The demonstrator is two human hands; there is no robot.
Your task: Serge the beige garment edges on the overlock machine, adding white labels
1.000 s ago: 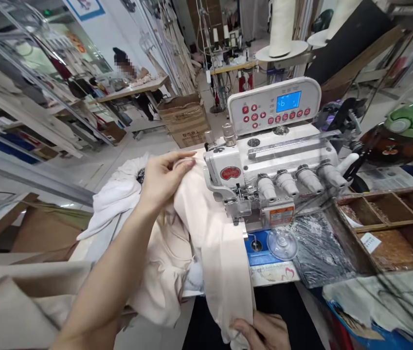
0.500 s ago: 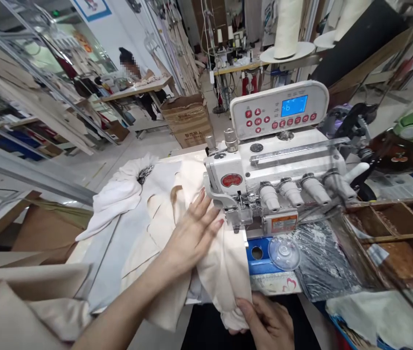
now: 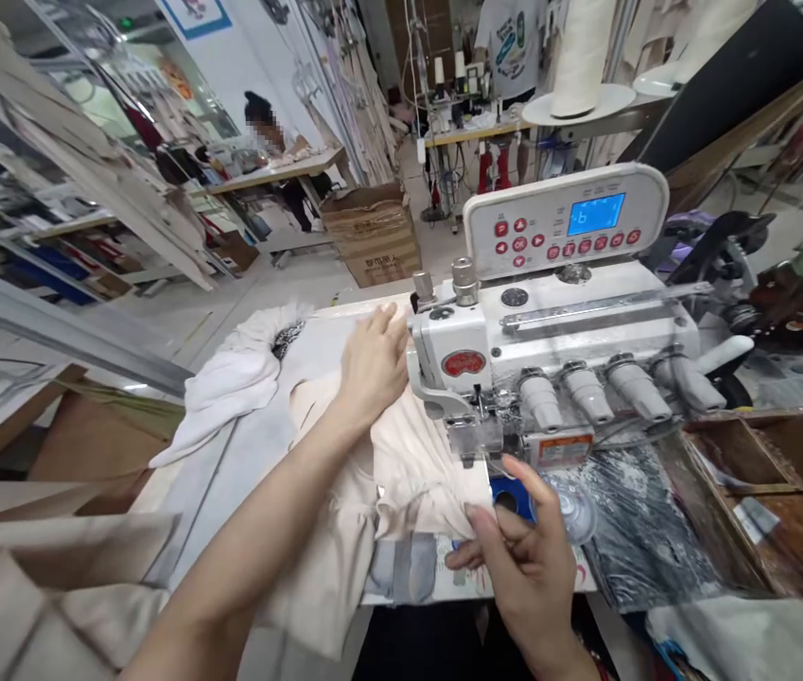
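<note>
A cream fabric piece [image 3: 415, 445] lies on the machine's bed, creased, its right edge under the presser area of the white overlock sewing machine [image 3: 454, 326]. My left hand [image 3: 376, 364] presses on its far part, left of the machine head, with fingers bent down into the cloth and fingertips hidden. At the near right corner of the cloth, my right hand [image 3: 532, 558] pinches the edge between thumb and fingers. Its index finger is raised beside the needle area. More cream cloth [image 3: 322, 567] hangs over the table's front edge.
White gathered cloth [image 3: 231, 378] lies at the table's left. A clear round lid [image 3: 575, 511] sits right of the machine bed, near a wooden compartment box [image 3: 776, 473]. Beyond stand a cardboard box [image 3: 373, 236], a thread cone [image 3: 582, 57] and a seated person [image 3: 270, 132].
My left hand has slid away from me along the cloth, its fingers now bent. My right hand has risen toward the needle area with the cloth's near end, and its index finger has lifted.
</note>
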